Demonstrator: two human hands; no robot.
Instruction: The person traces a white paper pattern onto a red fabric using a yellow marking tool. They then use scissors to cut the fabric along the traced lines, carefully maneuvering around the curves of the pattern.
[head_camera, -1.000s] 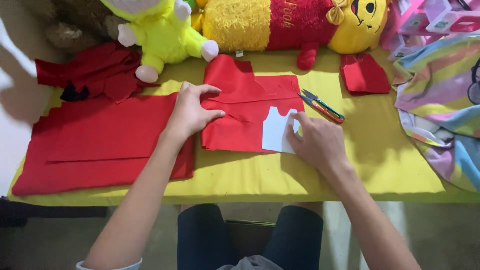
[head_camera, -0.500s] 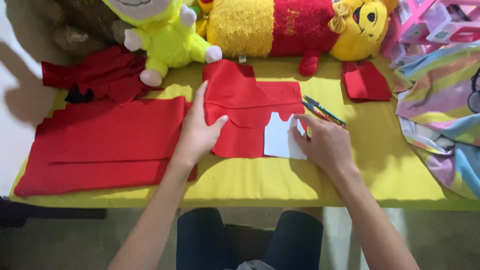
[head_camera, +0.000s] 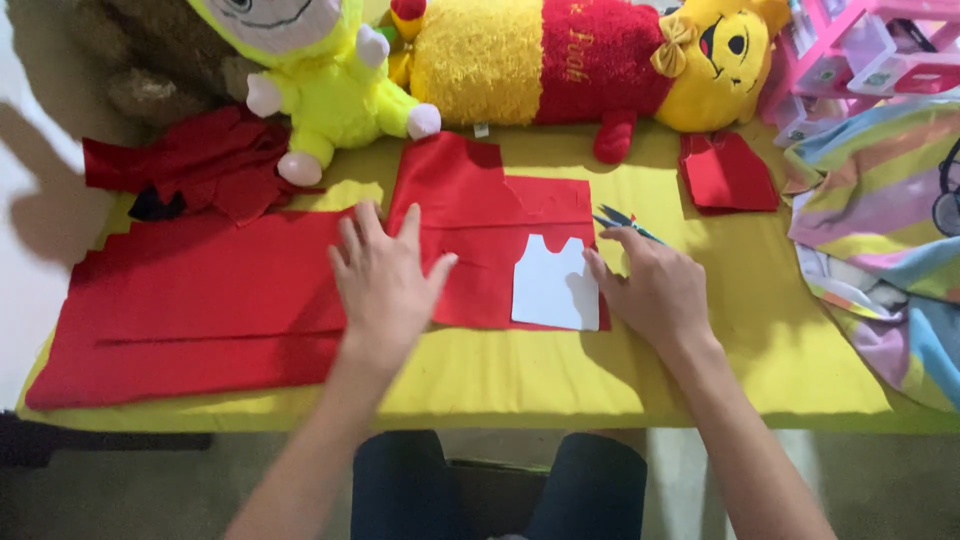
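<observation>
My left hand (head_camera: 385, 280) lies flat, fingers spread wide, pressing the left edge of the red felt piece (head_camera: 480, 225) on the yellow table (head_camera: 640, 370). My right hand (head_camera: 655, 285) rests palm down, fingers loosely together, its thumb side touching the right edge of the white paper pattern (head_camera: 550, 285) lying on the felt's near right corner. Since a moment ago, my left hand has slid left and nearer, opening out; the right has eased off the pattern. Scissors (head_camera: 620, 220) sit just beyond my right fingertips.

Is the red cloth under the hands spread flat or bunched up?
Spread flat. The red cloth lies smooth on the yellow table, left hand pressing it, white pattern on top.
</observation>
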